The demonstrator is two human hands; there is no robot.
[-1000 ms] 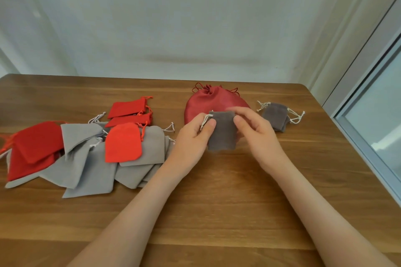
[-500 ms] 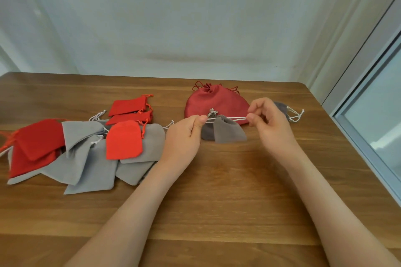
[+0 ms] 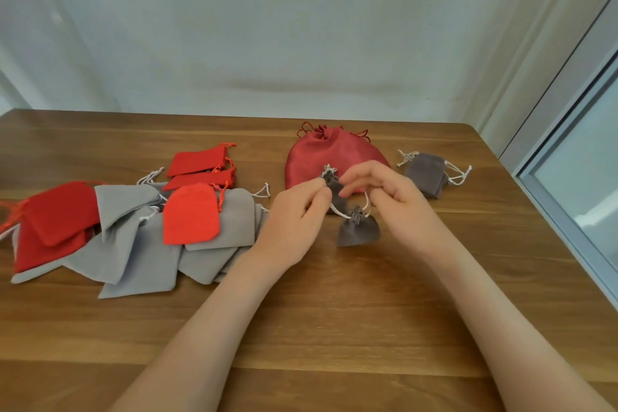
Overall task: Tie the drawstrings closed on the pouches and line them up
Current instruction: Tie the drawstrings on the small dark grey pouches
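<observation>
A small dark grey pouch [image 3: 358, 230] lies on the wooden table [image 3: 334, 311] between my hands, its mouth gathered tight. Its white drawstring [image 3: 337, 212] runs left to my left hand [image 3: 294, 214], which pinches it, and up on the right to my right hand [image 3: 394, 201], which pinches the other end. Another small dark grey pouch [image 3: 334, 189] with a knotted cord sits just behind, partly hidden by my fingers. A large cinched dark red pouch [image 3: 331, 154] stands behind that, and a closed dark grey pouch [image 3: 426, 174] lies to its right.
On the left lies a loose heap of flat pouches: several light grey ones [image 3: 133, 244] and several red ones [image 3: 190, 214], overlapping. The table's right edge meets a window frame [image 3: 568, 211]. A pale wall rises behind the far edge.
The pouch hung stretched between my hands, cords pulled sideways; now it has dropped to the table with its mouth cinched, and my hands have come closer together above it.
</observation>
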